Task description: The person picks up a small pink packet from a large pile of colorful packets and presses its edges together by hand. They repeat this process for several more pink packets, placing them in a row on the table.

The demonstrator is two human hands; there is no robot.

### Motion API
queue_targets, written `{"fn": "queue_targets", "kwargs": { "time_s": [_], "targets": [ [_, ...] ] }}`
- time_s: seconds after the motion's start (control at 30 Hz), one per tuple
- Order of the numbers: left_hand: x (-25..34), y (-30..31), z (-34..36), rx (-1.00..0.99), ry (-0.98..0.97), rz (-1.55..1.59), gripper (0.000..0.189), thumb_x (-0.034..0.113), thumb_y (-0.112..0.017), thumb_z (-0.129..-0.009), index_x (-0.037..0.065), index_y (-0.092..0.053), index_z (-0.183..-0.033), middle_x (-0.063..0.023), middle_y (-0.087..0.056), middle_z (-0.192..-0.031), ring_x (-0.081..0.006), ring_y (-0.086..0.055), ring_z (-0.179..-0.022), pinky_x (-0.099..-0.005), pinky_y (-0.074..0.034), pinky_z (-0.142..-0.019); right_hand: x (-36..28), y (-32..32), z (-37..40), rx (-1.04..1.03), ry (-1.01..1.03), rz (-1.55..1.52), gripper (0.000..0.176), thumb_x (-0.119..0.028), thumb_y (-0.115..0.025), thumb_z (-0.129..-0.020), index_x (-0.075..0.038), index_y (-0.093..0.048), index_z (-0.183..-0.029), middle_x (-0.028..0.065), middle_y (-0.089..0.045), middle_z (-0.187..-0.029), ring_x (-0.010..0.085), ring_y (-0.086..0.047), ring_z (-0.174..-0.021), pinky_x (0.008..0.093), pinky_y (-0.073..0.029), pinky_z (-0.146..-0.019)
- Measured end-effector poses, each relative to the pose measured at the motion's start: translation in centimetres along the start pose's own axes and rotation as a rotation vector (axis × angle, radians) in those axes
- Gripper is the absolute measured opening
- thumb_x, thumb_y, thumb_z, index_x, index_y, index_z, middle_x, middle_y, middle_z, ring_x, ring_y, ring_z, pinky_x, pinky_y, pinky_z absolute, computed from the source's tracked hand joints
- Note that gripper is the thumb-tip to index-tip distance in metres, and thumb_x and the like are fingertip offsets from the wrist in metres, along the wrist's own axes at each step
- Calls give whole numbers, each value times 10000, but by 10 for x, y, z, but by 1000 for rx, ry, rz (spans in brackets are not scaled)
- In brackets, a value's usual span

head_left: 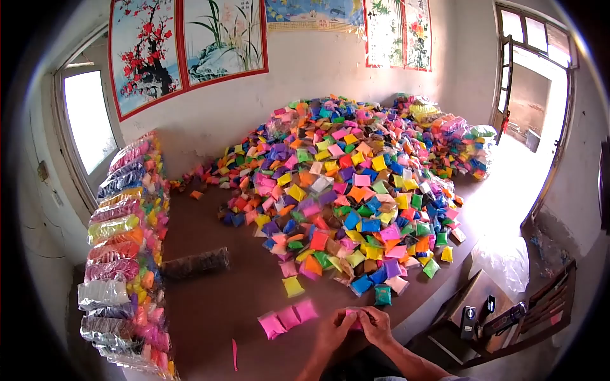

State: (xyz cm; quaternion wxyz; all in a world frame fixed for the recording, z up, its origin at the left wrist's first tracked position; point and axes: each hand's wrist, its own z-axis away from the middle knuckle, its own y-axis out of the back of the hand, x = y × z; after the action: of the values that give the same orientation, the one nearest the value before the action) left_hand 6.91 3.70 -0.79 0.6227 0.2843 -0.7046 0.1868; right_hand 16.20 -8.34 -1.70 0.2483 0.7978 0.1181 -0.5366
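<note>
At the table's front edge, my left hand (335, 329) and my right hand (375, 324) meet with fingers pinched together. Between them a small pink packet (353, 312) shows in part; my fingers cover most of it. Just left of my hands lies a row of pink packets (288, 319), side by side on the brown table (210, 301). Farther left is a thin pink tool (235, 354). A teal packet (382, 294) and a yellow packet (293, 286) lie beyond my hands, at the near edge of a large heap of colourful packets (356, 190).
Stacked clear bags of coloured packets (117, 254) line the table's left side. A dark wrapped roll (196, 263) lies beside them. At the right are a wooden chair (549, 305), a stool with small devices (469, 317) and a clear plastic bag (502, 260).
</note>
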Motion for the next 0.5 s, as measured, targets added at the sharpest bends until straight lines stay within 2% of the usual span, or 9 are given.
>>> {"fn": "queue_targets", "kwargs": {
  "time_s": [0.1,0.2,0.27,0.3,0.37,0.5],
  "targets": [
    [-3,2,4,-33,57,1,243,221,-702,-1016,3,-740,-1118,-138,-735,-886,-153,-690,-818,-334,-540,-740,-7,0,1,14,10,-14,196,-158,-654,-1028,17,-735,-998,78,-679,-764,122,-620,-691,311,-505,-628],
    [-13,0,5,17,13,-154,239,211,-689,-1018,4,-733,-1129,-164,-732,-908,-185,-703,-828,-342,-541,-752,-7,3,2,23,29,-64,217,-186,-668,-1026,17,-731,-982,85,-673,-755,125,-628,-699,325,-504,-627],
    [-18,-1,7,77,-77,-299,226,191,-665,-1020,-3,-721,-1122,-194,-718,-913,-240,-706,-816,-359,-541,-753,1,3,3,-36,-16,13,221,-203,-681,-1019,10,-727,-981,124,-676,-773,172,-651,-691,345,-503,-628],
    [-17,-1,10,70,-73,-317,226,191,-665,-1020,-3,-721,-1122,-194,-718,-913,-240,-706,-816,-359,-541,-753,3,3,3,-31,-25,-3,221,-203,-681,-1019,10,-727,-981,124,-676,-773,172,-651,-691,345,-503,-628],
    [-5,-3,14,97,-52,-307,226,184,-640,-1024,-12,-710,-1112,-218,-705,-925,-284,-700,-820,-371,-535,-758,3,5,-1,-24,125,27,213,-204,-696,-1001,6,-718,-976,172,-671,-802,248,-662,-693,362,-502,-630],
    [19,-13,14,53,11,-246,229,180,-634,-1023,-24,-698,-1105,-199,-682,-899,-241,-664,-813,-370,-524,-759,1,7,-4,62,171,-54,171,-173,-687,-996,-15,-739,-1036,200,-672,-848,316,-670,-724,362,-507,-637]
  ]
}}
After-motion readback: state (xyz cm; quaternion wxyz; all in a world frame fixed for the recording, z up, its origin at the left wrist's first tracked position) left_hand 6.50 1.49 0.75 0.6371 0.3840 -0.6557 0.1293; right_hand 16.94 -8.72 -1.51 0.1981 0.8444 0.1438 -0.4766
